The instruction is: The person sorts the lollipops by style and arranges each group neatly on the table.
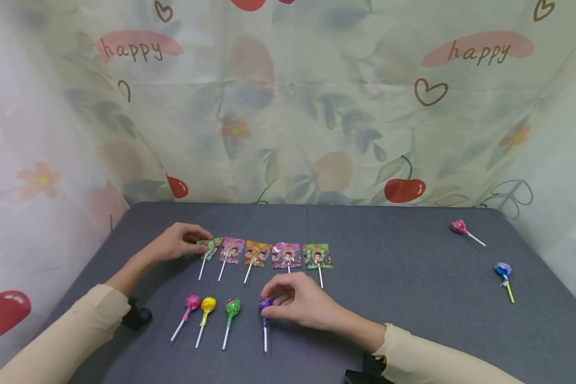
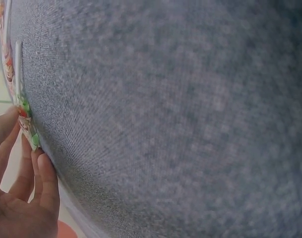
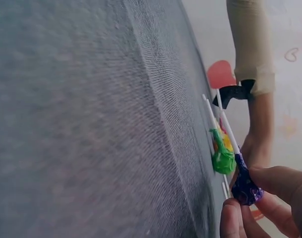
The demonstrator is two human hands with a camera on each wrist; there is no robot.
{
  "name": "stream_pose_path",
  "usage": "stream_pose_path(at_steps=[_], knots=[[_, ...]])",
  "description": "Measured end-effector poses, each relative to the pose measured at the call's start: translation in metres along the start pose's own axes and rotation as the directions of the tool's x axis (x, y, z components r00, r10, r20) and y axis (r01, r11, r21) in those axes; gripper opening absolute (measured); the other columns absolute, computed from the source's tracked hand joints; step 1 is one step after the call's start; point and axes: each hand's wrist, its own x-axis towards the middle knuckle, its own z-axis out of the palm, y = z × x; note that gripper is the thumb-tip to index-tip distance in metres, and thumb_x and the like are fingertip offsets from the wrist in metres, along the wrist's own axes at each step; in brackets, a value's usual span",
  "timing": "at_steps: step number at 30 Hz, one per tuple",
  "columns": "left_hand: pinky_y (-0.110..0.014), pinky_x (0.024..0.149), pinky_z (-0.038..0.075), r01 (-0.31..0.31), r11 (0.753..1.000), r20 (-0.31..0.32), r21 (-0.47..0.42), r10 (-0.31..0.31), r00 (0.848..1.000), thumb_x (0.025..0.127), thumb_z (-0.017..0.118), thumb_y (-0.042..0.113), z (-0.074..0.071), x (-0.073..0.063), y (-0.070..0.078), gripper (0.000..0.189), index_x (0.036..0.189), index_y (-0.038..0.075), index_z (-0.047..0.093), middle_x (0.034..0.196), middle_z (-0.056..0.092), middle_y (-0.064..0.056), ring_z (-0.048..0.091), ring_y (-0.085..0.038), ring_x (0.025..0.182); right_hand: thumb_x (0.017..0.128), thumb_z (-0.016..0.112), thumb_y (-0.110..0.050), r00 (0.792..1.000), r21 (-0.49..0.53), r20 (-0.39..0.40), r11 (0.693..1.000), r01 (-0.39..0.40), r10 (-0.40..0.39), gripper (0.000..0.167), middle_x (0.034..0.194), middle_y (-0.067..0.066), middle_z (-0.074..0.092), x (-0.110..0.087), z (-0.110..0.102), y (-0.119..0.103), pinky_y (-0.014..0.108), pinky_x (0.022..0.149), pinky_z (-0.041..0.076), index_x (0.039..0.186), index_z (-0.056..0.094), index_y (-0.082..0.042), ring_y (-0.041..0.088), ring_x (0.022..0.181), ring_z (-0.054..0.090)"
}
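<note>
At the left end of the back row, my left hand pinches a flat lollipop in a green wrapper; in the left wrist view the thumb and fingers hold its wrapper edges, its white stick lying along the cloth. My right hand grips a round purple-wrapped lollipop by its head between thumb and fingers. Its stick points toward the near edge in the head view. Left of it in the front row lie a green lollipop, a yellow one and a pink one.
The back row continues rightward with flat lollipops in pink, orange, purple-pink and green wrappers. Far right on the grey tablecloth lie a pink lollipop and a blue one. A printed curtain hangs behind.
</note>
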Motion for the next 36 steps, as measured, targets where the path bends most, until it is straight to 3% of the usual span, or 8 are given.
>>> stream_pose_path(at_steps=[10,21,36], knots=[[-0.038,0.082,0.053,-0.005,1.0,0.0,-0.002,0.005,1.0,0.095,0.074,0.011,0.0,0.0,0.0,0.03,0.12,-0.005,0.07,0.116,0.069,-0.017,0.065,-0.035,0.108,0.084,0.083,-0.002,1.0,-0.051,-0.019,0.999,-0.011,0.01,0.016,0.089,0.001,0.072,0.014,0.011,-0.002,0.026,0.073,0.055,0.095,0.073,-0.002,0.011,0.077,0.067],[-0.038,0.082,0.053,-0.005,1.0,-0.005,-0.001,0.005,1.0,0.095,0.074,0.01,0.001,0.0,-0.001,0.03,0.12,-0.005,0.07,0.116,0.069,-0.018,0.065,-0.036,0.109,0.083,0.085,-0.006,0.999,-0.141,-0.037,0.99,0.004,-0.009,0.016,0.086,-0.002,0.071,0.016,0.015,-0.004,0.025,0.071,0.053,0.093,0.073,-0.005,0.008,0.075,0.066],[-0.038,0.082,0.053,-0.006,1.0,-0.003,-0.007,0.006,1.0,0.095,0.074,0.01,0.0,0.0,-0.001,0.03,0.121,-0.005,0.07,0.117,0.069,-0.018,0.065,-0.036,0.109,0.078,0.088,-0.003,0.999,-0.222,-0.046,0.974,-0.033,0.024,0.019,0.082,-0.003,0.069,0.019,0.018,-0.005,0.024,0.072,0.051,0.089,0.072,-0.006,0.008,0.075,0.064]])
